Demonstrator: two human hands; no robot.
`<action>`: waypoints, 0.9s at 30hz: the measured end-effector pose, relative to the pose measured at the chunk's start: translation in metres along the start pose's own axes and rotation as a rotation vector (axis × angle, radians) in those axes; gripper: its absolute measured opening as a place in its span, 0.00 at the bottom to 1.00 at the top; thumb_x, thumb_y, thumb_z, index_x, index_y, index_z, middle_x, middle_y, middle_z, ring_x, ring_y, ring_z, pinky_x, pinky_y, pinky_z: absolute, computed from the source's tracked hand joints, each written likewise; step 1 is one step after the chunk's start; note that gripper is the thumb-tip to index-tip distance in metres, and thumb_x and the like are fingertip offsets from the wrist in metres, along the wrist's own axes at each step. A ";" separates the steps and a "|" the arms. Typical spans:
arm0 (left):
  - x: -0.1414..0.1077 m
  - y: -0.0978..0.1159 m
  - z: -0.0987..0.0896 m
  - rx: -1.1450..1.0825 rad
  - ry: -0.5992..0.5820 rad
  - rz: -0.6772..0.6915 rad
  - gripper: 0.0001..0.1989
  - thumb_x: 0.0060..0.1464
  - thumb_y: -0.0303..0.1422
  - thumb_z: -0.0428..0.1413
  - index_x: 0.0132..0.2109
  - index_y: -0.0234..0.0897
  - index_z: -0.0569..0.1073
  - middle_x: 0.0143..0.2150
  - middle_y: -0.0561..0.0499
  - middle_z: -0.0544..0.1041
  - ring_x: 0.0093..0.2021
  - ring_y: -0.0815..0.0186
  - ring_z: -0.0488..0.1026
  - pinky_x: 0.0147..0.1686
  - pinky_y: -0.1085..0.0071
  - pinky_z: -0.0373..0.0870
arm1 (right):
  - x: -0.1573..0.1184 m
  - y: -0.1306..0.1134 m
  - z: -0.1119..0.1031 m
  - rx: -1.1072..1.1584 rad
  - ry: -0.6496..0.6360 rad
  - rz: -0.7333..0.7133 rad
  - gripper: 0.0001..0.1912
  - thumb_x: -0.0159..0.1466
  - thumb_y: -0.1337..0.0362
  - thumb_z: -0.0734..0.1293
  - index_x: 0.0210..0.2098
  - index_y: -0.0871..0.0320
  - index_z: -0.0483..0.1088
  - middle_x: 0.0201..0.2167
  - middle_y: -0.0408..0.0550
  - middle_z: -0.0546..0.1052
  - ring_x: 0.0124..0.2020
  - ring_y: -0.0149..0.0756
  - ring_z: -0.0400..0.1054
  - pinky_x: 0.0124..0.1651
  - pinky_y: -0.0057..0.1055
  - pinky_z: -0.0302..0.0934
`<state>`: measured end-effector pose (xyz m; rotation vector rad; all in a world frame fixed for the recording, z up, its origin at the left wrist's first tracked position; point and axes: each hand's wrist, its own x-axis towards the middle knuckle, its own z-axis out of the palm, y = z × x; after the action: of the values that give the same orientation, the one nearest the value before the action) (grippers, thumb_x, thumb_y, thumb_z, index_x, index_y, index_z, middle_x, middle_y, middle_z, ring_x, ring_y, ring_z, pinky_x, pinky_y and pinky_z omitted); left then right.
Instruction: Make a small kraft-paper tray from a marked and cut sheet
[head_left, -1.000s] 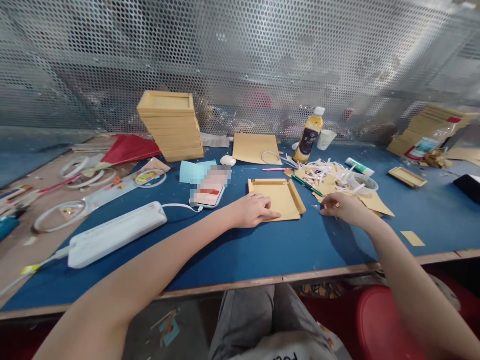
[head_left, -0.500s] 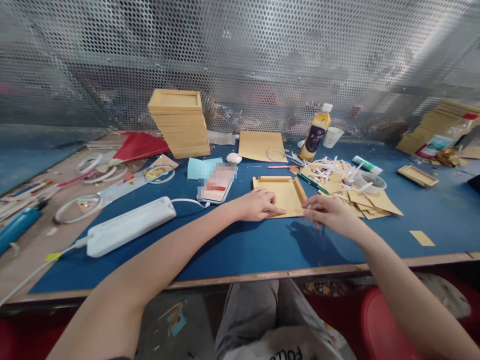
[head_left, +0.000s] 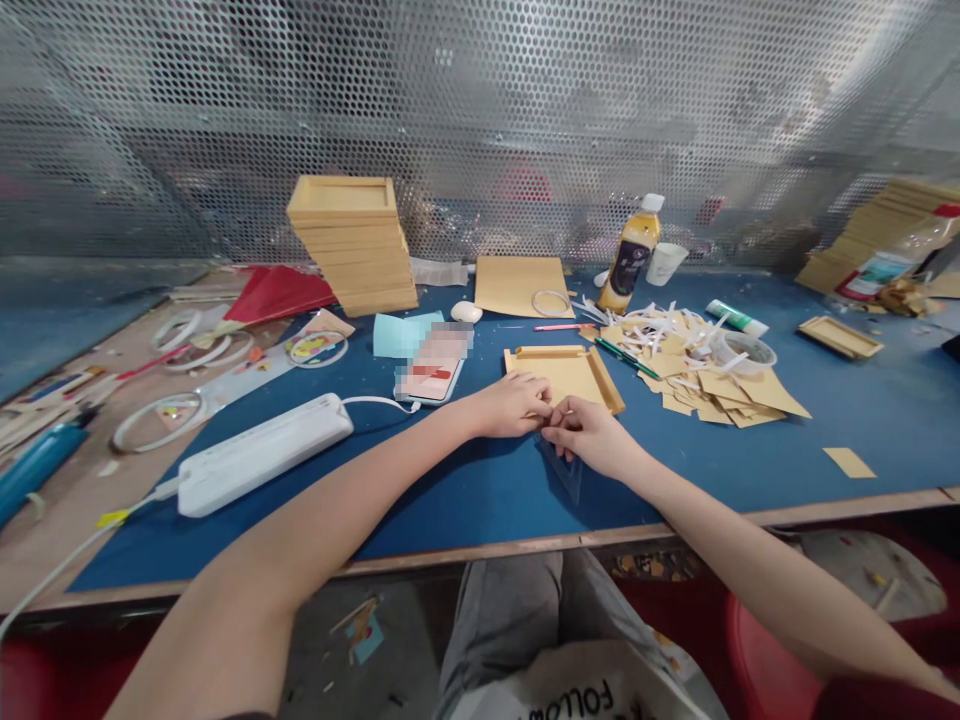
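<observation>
A tan cardboard tray (head_left: 574,375) lies in front of me on the blue mat, with folded walls along its far and right sides. My left hand (head_left: 517,404) rests on its near left part, fingers bent and closed at the near edge. My right hand (head_left: 589,436) is closed on a clear set square (head_left: 568,474), which points down toward me over the mat. Both hands' fingertips meet at the tray's near edge and hide that stretch of it.
Paper scraps (head_left: 697,370), green pens (head_left: 627,357) and a tape roll (head_left: 742,352) lie right of the tray. A drink bottle (head_left: 632,255) stands behind them. A phone (head_left: 435,365), a white power strip (head_left: 266,453) and stacked cardboard trays (head_left: 356,250) are on the left.
My right hand has moved left from the tray's right corner to my left hand, bringing the set square along. My left hand stays in place, its extended finger now drawn in.
</observation>
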<state>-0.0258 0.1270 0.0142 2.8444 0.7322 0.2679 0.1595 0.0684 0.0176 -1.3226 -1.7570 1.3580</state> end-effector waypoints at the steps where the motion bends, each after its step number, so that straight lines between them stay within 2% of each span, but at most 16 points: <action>1: 0.000 0.000 0.000 -0.003 0.000 0.001 0.06 0.59 0.30 0.53 0.36 0.40 0.76 0.43 0.49 0.69 0.45 0.61 0.65 0.49 0.64 0.58 | 0.000 0.000 0.000 -0.001 0.002 0.003 0.10 0.57 0.63 0.67 0.30 0.55 0.60 0.17 0.37 0.71 0.17 0.28 0.64 0.22 0.25 0.59; 8: -0.001 0.001 -0.001 -0.008 -0.004 -0.001 0.06 0.59 0.29 0.54 0.37 0.40 0.76 0.43 0.49 0.69 0.45 0.61 0.65 0.49 0.63 0.57 | -0.001 -0.003 0.001 -0.026 0.043 0.032 0.08 0.55 0.68 0.66 0.30 0.55 0.61 0.16 0.35 0.69 0.16 0.27 0.60 0.19 0.22 0.53; 15: -0.001 0.001 -0.001 0.002 -0.004 0.004 0.09 0.62 0.32 0.52 0.41 0.42 0.77 0.42 0.49 0.69 0.45 0.61 0.65 0.48 0.64 0.58 | -0.002 0.000 -0.004 -0.012 0.072 0.070 0.07 0.53 0.70 0.64 0.30 0.55 0.60 0.13 0.33 0.65 0.14 0.26 0.58 0.17 0.22 0.53; 18: -0.001 0.001 0.000 0.014 -0.006 0.002 0.10 0.61 0.30 0.52 0.44 0.44 0.77 0.43 0.49 0.68 0.45 0.61 0.65 0.48 0.65 0.57 | -0.005 0.003 -0.011 -0.007 0.090 0.079 0.08 0.53 0.69 0.64 0.30 0.55 0.59 0.13 0.32 0.65 0.13 0.25 0.58 0.17 0.21 0.53; 23: 0.000 0.001 0.000 0.030 -0.019 0.012 0.18 0.61 0.28 0.51 0.55 0.53 0.73 0.42 0.50 0.67 0.44 0.62 0.65 0.47 0.66 0.56 | -0.011 0.009 -0.023 -0.004 0.125 0.093 0.10 0.53 0.66 0.65 0.31 0.54 0.57 0.13 0.31 0.65 0.12 0.25 0.56 0.15 0.21 0.51; 27: 0.000 0.002 -0.001 0.036 -0.026 0.020 0.19 0.63 0.29 0.50 0.57 0.56 0.71 0.41 0.50 0.67 0.43 0.63 0.64 0.47 0.67 0.55 | -0.014 0.013 -0.032 -0.012 0.153 0.103 0.11 0.52 0.66 0.65 0.31 0.54 0.56 0.12 0.31 0.64 0.12 0.26 0.56 0.15 0.21 0.51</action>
<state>-0.0249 0.1259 0.0156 2.8843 0.7112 0.2225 0.1965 0.0675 0.0185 -1.5003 -1.6173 1.2655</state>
